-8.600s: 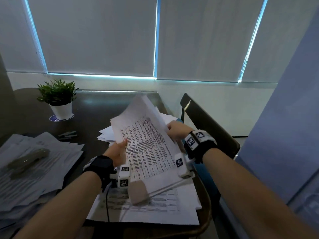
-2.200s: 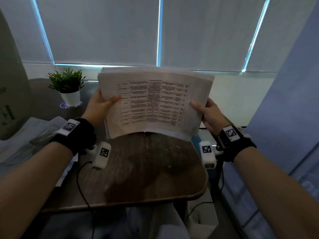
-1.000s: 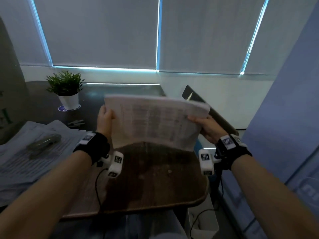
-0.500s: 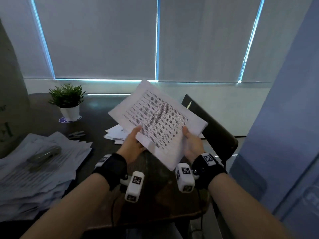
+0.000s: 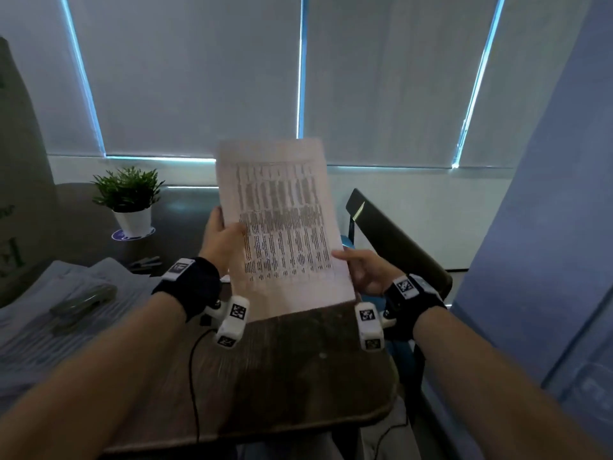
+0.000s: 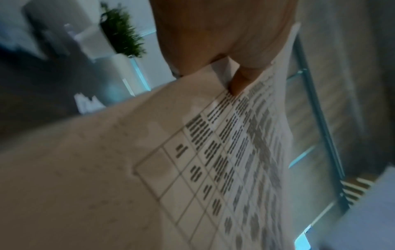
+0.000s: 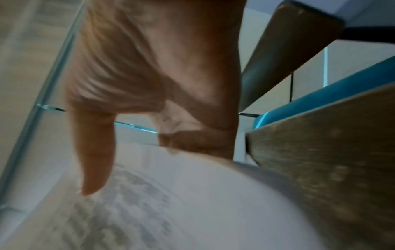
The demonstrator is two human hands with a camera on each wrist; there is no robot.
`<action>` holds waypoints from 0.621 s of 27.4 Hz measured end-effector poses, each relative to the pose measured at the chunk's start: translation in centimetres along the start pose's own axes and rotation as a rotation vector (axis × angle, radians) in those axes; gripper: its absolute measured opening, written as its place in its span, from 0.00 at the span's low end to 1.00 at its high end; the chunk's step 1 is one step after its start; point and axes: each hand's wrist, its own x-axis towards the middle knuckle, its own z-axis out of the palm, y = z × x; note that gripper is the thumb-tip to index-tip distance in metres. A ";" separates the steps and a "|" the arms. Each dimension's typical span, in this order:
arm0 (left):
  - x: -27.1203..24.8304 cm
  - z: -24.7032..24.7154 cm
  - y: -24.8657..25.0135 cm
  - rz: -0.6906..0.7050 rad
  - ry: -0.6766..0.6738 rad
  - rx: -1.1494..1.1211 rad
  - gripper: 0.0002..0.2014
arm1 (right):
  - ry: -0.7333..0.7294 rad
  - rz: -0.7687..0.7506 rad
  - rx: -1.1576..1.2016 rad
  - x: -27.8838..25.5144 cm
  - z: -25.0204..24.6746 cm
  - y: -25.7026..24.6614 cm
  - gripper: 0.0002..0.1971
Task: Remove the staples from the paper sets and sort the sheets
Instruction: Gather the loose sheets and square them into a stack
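Note:
A set of printed sheets (image 5: 282,227) with a table of text stands upright above the wooden table (image 5: 298,366), long side vertical. My left hand (image 5: 220,242) pinches its left edge at mid-height, thumb on the printed face. My right hand (image 5: 363,268) pinches the lower right edge. In the left wrist view my thumb (image 6: 239,81) presses on the sheets (image 6: 192,169). Seen from the right wrist, my thumb (image 7: 94,160) lies on the sheets (image 7: 171,203) with the fingers curled behind. No staple is visible; the frames are blurred.
A large pile of loose papers (image 5: 49,333) lies at the left with a grey stapler-like object (image 5: 83,302) on top. A potted plant (image 5: 127,200) stands at the back, small dark tools (image 5: 146,262) before it. A chair back (image 5: 394,240) is at the right.
Over the last half second the sheets have turned from a diagonal tilt to upright and risen. My left hand has moved up the left edge and my right hand out to the right.

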 end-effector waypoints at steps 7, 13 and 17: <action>-0.8 1.9 3.3 0.186 -0.094 0.172 0.14 | 0.282 -0.413 -0.134 2.1 4.7 -4.9 0.12; -1.9 2.8 1.9 0.136 0.105 -0.027 0.13 | 0.289 -0.521 -0.223 2.1 3.9 -1.5 0.20; -3.1 2.1 -3.0 -0.042 0.132 0.028 0.13 | 0.269 -0.425 -0.261 2.1 2.6 2.9 0.22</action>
